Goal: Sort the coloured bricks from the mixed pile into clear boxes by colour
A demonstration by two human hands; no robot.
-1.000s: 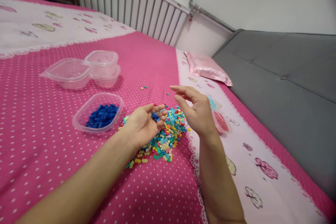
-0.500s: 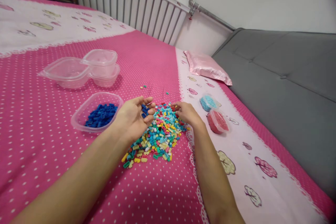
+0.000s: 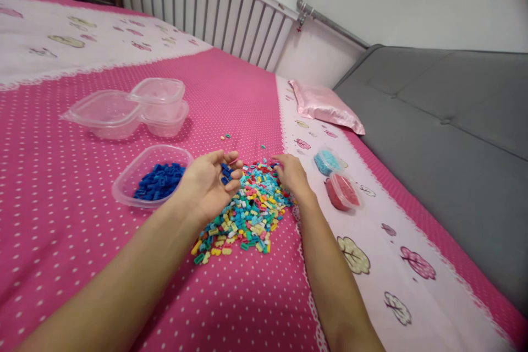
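My left hand [image 3: 208, 184] is palm up with its fingers curled, cupping several dark blue toy bricks [image 3: 226, 172]. It hovers at the left side of a mixed pile of small toy bricks [image 3: 251, 212] in teal, yellow, pink, red and white. At the pile's far right edge, my right hand [image 3: 292, 175] reaches down over the bricks with its fingers apart. Its thumb is mostly hidden, and I see no brick held in it. Left of the pile stands a clear plastic tub [image 3: 124, 184] containing many dark blue bricks [image 3: 160, 181].
Clear containers [image 3: 111, 110] stand together at the back left, one stacked on another. On the right are a tub of light blue bricks [image 3: 327, 161] and a tub of red bricks [image 3: 343, 191]. A pink pillow [image 3: 325, 107] lies by the grey headboard [image 3: 437, 121]. Stray bricks [image 3: 225, 137] lie beyond the pile.
My right hand has shifted slightly up and left at the pile's far edge, its index finger straighter. My left hand stays almost in place, still cupping the blue bricks.
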